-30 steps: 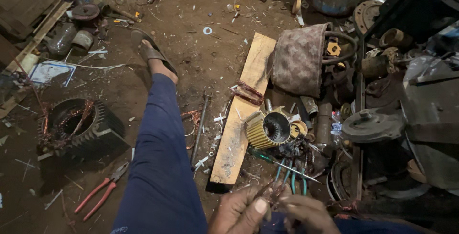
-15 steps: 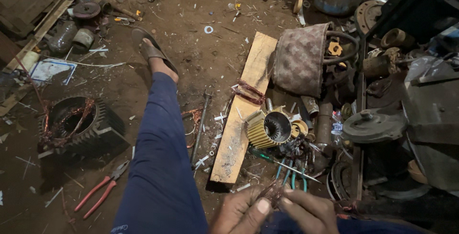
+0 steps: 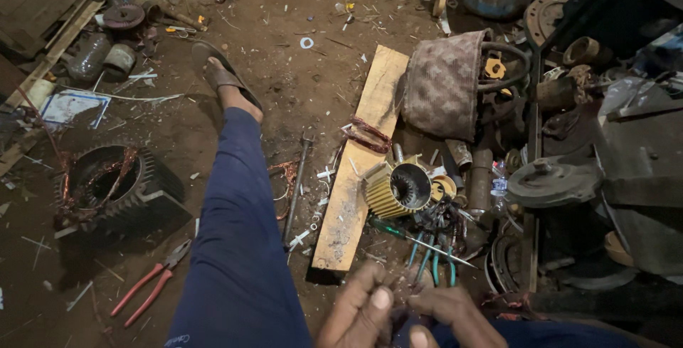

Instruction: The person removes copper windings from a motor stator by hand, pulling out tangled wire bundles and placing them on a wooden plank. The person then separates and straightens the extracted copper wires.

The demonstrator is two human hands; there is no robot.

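We look down from the head camera at a dirt workshop floor point(image 3: 299, 92) strewn with scrap metal and offcuts. A long wooden plank point(image 3: 359, 170) lies on it, and we place everything else by that plank.

Below the plank's near end, at the bottom edge of the view, our left hand point(image 3: 356, 316) and right hand point(image 3: 455, 316) meet fingertip to fingertip, both curled and pinching something small and dark between them point(image 3: 398, 297). We cannot tell what that thing is, nor how firmly either hand has it.

Just right of the plank's middle lies a yellow finned motor housing point(image 3: 395, 191), and below that a cluster of teal-handled tools point(image 3: 430, 259). Across the plank's middle rests a coil of reddish copper wire point(image 3: 370, 134). At the plank's upper right end a brown woven bag point(image 3: 441, 85) touches its edge.

Left of the plank our leg in blue trousers point(image 3: 238, 234) stretches toward a sandalled foot point(image 3: 220, 77). Well left of that sits a dark motor stator point(image 3: 114, 191) with copper windings, and near it red-handled pliers point(image 3: 153, 284).
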